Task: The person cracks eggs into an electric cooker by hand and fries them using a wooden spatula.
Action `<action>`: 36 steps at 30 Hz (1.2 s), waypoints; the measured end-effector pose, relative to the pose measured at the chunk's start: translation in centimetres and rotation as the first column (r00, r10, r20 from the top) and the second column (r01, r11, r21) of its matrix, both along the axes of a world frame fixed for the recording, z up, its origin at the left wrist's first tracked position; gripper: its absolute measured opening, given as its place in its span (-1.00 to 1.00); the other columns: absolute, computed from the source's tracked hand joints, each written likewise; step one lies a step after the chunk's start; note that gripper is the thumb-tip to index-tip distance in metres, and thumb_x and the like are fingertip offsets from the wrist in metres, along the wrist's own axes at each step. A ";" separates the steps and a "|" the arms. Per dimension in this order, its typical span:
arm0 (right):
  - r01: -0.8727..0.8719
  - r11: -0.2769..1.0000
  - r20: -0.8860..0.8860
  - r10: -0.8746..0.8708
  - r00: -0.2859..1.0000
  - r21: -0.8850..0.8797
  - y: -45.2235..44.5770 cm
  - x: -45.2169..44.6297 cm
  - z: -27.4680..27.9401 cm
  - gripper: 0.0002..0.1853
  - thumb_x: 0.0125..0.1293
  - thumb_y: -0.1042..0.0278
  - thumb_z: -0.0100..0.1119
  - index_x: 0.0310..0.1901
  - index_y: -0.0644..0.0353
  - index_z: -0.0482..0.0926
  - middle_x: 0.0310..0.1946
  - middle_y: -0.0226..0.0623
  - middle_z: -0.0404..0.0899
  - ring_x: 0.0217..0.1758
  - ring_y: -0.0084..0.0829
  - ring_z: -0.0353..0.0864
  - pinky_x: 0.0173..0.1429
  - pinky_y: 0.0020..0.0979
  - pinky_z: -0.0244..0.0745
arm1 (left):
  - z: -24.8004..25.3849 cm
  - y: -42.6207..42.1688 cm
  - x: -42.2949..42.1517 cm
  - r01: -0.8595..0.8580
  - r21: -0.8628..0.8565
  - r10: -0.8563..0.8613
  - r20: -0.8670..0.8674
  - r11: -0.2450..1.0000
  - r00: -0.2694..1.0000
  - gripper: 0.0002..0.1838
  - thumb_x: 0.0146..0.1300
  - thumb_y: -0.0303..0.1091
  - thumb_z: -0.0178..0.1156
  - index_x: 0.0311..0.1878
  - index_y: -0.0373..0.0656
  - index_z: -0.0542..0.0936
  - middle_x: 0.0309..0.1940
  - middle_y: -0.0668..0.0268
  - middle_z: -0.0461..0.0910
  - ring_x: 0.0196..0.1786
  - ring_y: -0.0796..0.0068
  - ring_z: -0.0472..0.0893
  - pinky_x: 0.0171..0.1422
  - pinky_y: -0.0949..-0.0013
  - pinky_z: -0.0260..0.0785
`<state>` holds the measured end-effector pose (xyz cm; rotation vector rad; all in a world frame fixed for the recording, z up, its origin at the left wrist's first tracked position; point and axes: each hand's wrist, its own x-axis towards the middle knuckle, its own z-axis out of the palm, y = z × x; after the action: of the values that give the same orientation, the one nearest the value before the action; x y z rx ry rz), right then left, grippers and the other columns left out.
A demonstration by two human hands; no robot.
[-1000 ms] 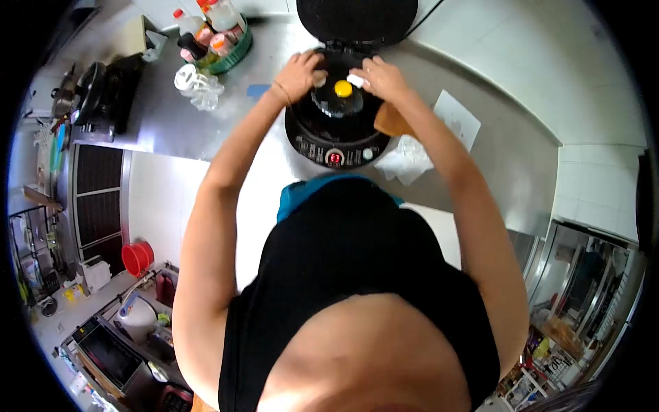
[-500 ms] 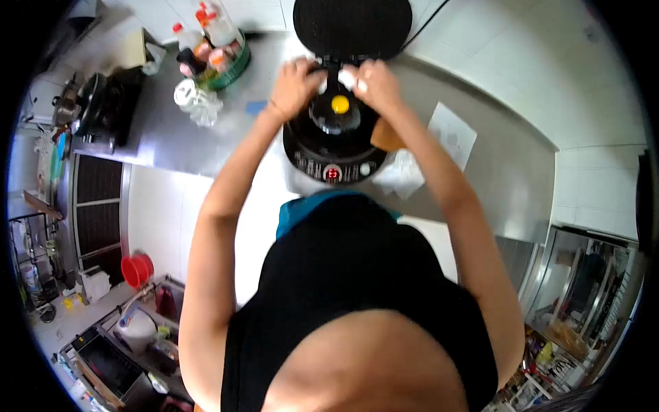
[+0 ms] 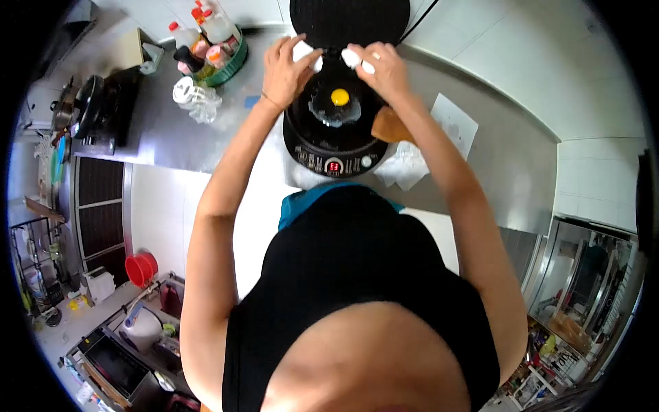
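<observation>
A raw egg [image 3: 336, 110], its yellow yolk whole, lies on the black plate of a round electric griddle [image 3: 322, 163]. At the far left rim of the plate, my left hand [image 3: 283, 74] is closed round a white eggshell piece [image 3: 302, 52]. On the opposite side my right hand [image 3: 386, 74] grips other white eggshell [image 3: 351, 58], its fingers partly covering it. Both hands are above the plate's back edge, apart from each other. The griddle's black lid [image 3: 350, 26] stands raised behind them. A brown wooden spatula [image 3: 390, 128] reaches over the plate's right edge, beside my right wrist.
A green basket [image 3: 237, 63] of bottles stands back left, with a clear plastic item [image 3: 199, 101] in front. White paper [image 3: 453, 120] and crumpled white wrapping [image 3: 403, 167] lie right of the griddle. A black stove [image 3: 113, 103] is far left.
My hands have moved apart, each taking its eggshell outward from over the plate's middle. More of the egg and plate now shows. The view has shifted slightly.
</observation>
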<state>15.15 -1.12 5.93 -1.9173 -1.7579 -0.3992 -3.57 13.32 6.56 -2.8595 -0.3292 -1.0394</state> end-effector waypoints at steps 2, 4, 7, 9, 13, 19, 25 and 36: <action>-0.024 0.984 0.074 0.037 0.997 -0.177 0.4 -0.3 -2.6 -0.58 0.06 0.31 0.22 0.02 -0.23 0.55 -0.24 -0.47 0.47 -0.15 -0.39 0.46 -0.20 -0.36 0.53 | -3.5 0.6 0.1 -0.019 0.008 0.020 -0.149 1.000 0.989 -0.59 -0.08 -0.32 0.27 -0.06 0.16 0.60 0.12 0.27 0.38 0.19 0.13 0.31 0.15 0.13 0.20; -0.016 0.867 0.157 0.109 0.981 -0.499 0.2 -0.2 -4.4 -0.60 0.08 0.25 0.24 0.02 -0.23 0.56 -0.29 -0.39 0.44 -0.12 -0.34 0.46 -0.11 -0.36 0.51 | -6.5 0.2 0.2 0.124 0.066 -0.086 -0.407 0.990 0.909 -0.66 -0.06 -0.30 0.27 -0.12 0.12 0.62 0.14 0.30 0.36 0.24 0.14 0.27 0.23 0.12 0.17; -0.036 0.982 0.042 0.045 0.998 -0.187 0.4 -0.7 -3.0 -0.59 0.05 0.24 0.26 0.01 -0.24 0.57 -0.33 -0.39 0.42 -0.16 -0.36 0.45 -0.19 -0.37 0.53 | -3.5 -0.4 0.1 0.052 -0.026 -0.056 -0.185 0.998 0.981 -0.59 -0.05 -0.30 0.28 -0.04 0.19 0.59 0.15 0.29 0.35 0.22 0.14 0.27 0.19 0.11 0.17; 0.027 1.000 -0.003 -0.027 1.000 0.008 0.2 -1.2 -0.7 -0.54 -0.02 0.30 0.29 0.01 -0.23 0.57 -0.34 -0.46 0.44 -0.21 -0.39 0.45 -0.22 -0.37 0.50 | 0.0 -1.4 -0.1 0.029 -0.039 -0.030 -0.008 0.999 1.000 -0.59 -0.11 -0.34 0.30 -0.08 0.17 0.60 0.14 0.31 0.36 0.20 0.15 0.29 0.16 0.13 0.17; -0.013 0.993 0.026 0.017 1.000 -0.121 1.1 -1.1 -1.9 -0.55 -0.02 0.35 0.27 0.00 -0.17 0.57 -0.31 -0.42 0.48 -0.22 -0.35 0.47 -0.20 -0.35 0.49 | -3.0 -0.3 0.1 -0.002 0.040 0.012 -0.247 0.999 0.969 -0.70 -0.04 -0.34 0.26 -0.16 0.18 0.62 0.10 0.30 0.38 0.23 0.17 0.25 0.20 0.15 0.12; 0.111 0.964 -0.022 -0.119 0.993 -0.242 0.8 -2.3 -1.2 -0.58 0.00 0.26 0.28 -0.02 -0.22 0.58 -0.30 -0.40 0.47 -0.20 -0.32 0.47 -0.14 -0.34 0.50 | -2.2 -0.8 -0.1 -0.035 -0.035 0.029 -0.162 0.999 0.986 -0.65 -0.08 -0.33 0.28 -0.12 0.15 0.61 0.13 0.25 0.37 0.21 0.11 0.29 0.20 0.10 0.16; 0.010 0.903 0.062 0.019 0.998 -0.429 0.2 -1.4 -4.6 -0.59 0.03 0.29 0.25 0.00 -0.20 0.58 -0.29 -0.38 0.48 -0.12 -0.34 0.47 -0.10 -0.32 0.48 | -8.1 0.6 -0.6 0.093 0.091 -0.030 -0.537 0.992 0.843 -0.66 -0.01 -0.27 0.22 -0.08 0.12 0.62 0.18 0.29 0.34 0.25 0.13 0.25 0.26 0.09 0.11; 0.031 0.922 0.052 -0.012 0.999 -0.387 0.7 -1.4 -4.7 -0.58 0.01 0.27 0.26 -0.01 -0.18 0.58 -0.31 -0.40 0.47 -0.18 -0.32 0.46 -0.12 -0.31 0.47 | -5.6 0.1 -0.3 0.041 0.070 -0.013 -0.356 0.997 0.934 -0.72 -0.03 -0.34 0.23 -0.17 0.17 0.63 0.12 0.29 0.36 0.23 0.16 0.27 0.22 0.13 0.13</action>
<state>13.79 -0.40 1.27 -2.2120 -1.9641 -0.1067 -3.83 13.41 0.95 -2.9090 -0.2158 -0.5041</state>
